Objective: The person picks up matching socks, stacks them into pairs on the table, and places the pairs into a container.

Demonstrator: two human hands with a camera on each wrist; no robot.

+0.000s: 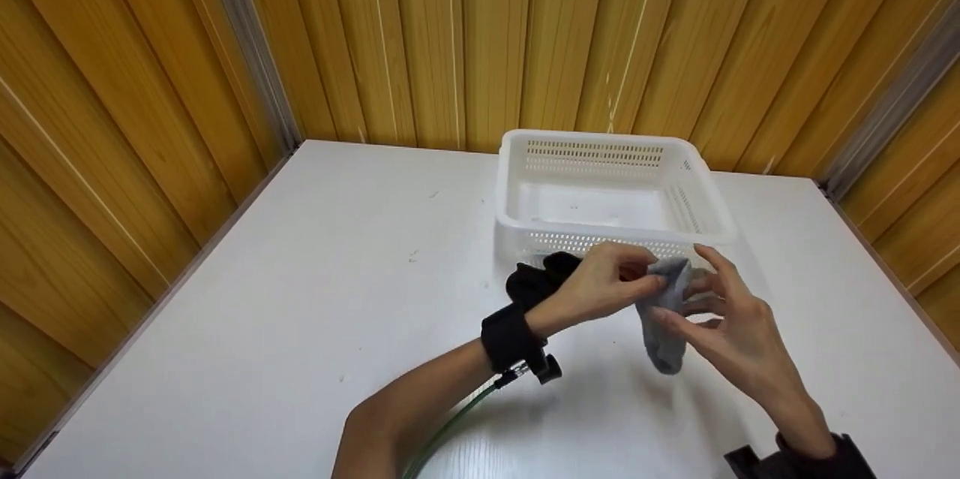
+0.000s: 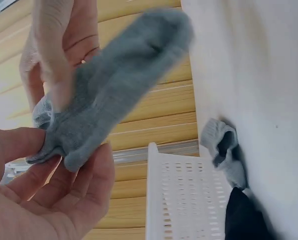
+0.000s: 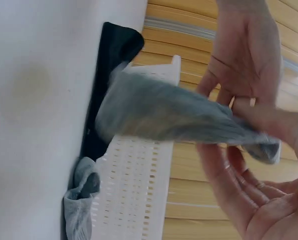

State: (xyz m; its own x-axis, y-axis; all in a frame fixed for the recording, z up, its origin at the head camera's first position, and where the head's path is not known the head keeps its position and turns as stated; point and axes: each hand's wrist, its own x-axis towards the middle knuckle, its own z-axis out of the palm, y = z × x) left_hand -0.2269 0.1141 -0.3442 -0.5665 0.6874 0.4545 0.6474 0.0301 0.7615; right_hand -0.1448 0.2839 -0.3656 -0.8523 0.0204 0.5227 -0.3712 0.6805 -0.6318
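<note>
While the limp, finely knitted grey sock [image 1: 664,347] hangs above the smooth white table [image 1: 360,261], before a perforated plastic basket [image 1: 615,229] and wood-grained panel wall [image 1: 420,36], the left hand [image 1: 596,284] pinches its upper end; the right hand [image 1: 739,336], loosely curved, touches it with the thumb, its grip unclear.
</note>
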